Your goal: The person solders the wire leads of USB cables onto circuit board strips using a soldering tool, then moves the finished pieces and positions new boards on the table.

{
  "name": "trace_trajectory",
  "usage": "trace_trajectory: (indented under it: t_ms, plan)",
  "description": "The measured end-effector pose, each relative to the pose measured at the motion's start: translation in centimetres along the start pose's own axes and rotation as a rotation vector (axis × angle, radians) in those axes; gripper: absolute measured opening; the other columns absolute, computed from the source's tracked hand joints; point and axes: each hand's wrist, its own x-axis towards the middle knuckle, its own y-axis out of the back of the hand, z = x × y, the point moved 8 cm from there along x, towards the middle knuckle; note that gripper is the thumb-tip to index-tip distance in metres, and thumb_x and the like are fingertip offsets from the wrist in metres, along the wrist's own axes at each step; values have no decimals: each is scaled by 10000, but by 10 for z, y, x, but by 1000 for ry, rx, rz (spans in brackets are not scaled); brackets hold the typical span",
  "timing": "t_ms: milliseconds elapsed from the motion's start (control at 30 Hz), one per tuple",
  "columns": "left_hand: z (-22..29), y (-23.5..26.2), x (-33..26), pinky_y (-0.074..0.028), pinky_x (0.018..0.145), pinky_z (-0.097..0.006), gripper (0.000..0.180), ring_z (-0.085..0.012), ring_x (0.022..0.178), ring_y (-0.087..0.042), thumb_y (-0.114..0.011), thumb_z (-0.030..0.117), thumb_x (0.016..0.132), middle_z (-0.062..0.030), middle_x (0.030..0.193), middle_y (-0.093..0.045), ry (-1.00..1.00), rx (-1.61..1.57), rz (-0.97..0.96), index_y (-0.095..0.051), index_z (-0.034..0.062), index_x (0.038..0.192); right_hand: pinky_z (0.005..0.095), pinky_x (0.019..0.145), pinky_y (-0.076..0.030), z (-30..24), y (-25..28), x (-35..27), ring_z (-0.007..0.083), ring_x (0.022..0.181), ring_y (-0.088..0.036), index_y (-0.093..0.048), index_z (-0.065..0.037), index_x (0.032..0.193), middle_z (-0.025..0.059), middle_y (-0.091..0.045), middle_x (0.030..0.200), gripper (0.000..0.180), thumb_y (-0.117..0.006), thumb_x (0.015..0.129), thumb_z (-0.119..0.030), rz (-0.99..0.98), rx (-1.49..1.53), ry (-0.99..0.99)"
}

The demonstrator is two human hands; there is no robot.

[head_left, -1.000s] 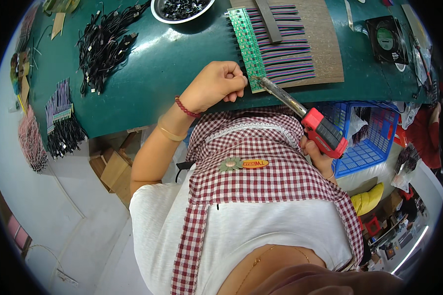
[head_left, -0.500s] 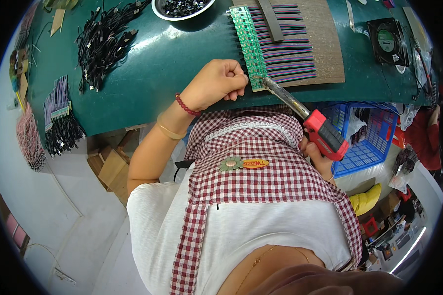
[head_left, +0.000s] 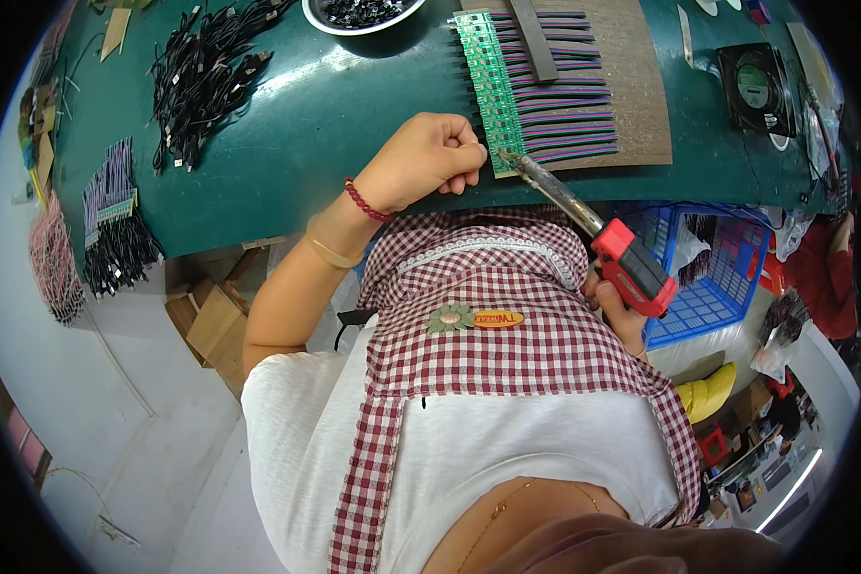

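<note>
Green circuit board (head_left: 493, 86), striped ribbon wires (head_left: 564, 105) — purple, green, red — red-handled soldering iron (head_left: 598, 239), dark green table (head_left: 316, 124).

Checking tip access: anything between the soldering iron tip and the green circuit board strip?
Nothing visible. The soldering iron tip sits at the green circuit board strip's near end; the left hand rests just beside it.

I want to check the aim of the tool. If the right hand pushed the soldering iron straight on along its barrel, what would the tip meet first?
Most likely the near end of the green circuit board strip. The soldering iron in the right hand points its tip right at that edge, beside the left hand; actual contact is unclear.
</note>
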Motion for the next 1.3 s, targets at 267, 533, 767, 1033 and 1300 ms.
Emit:
trace_trajectory:
  t_ms: [267,533,767,1033,1300]
  plan:
    - [0,1,-1,-384,453,-170,144,-44,497,-504,-594,132,836,-21,636,-587,-3,-6,3,-545,34,742,253,542,-405,-18,-8,5,117,601,-493,-549,25,1025,64,-560,734,226,-571,878,-144,-23,217,48]
    - [4,1,-5,-392,459,-170,138,-51,520,-529,-587,137,847,-36,656,-605,-3,17,-2,-580,7,801,259,530,-365,-13,-8,8,103,499,-412,-477,20,1193,62,-502,631,487,-603,858,-310,21,208,37]
    - [73,59,-12,-410,472,-204,208,-62,512,-520,-546,210,892,-28,664,-634,-328,513,371,-647,32,855,222,495,-354,-18,2,14,94,534,-445,-484,37,1174,61,-536,668,453,-594,874,-285,73,279,103]
    - [130,111,39,-469,740,-412,118,-357,802,-590,-639,150,713,-192,784,-627,-461,1449,684,-646,32,721,249,468,-366,-32,3,20,103,463,-398,-455,27,1140,72,-489,616,444,-567,875,-311,132,265,164]
    - [146,111,20,-466,678,-435,88,-361,735,-601,-615,100,724,-189,721,-618,-521,1169,745,-617,12,723,237,458,-354,-42,11,29,97,461,-390,-435,30,1132,61,-473,605,409,-508,903,-302,199,315,277]
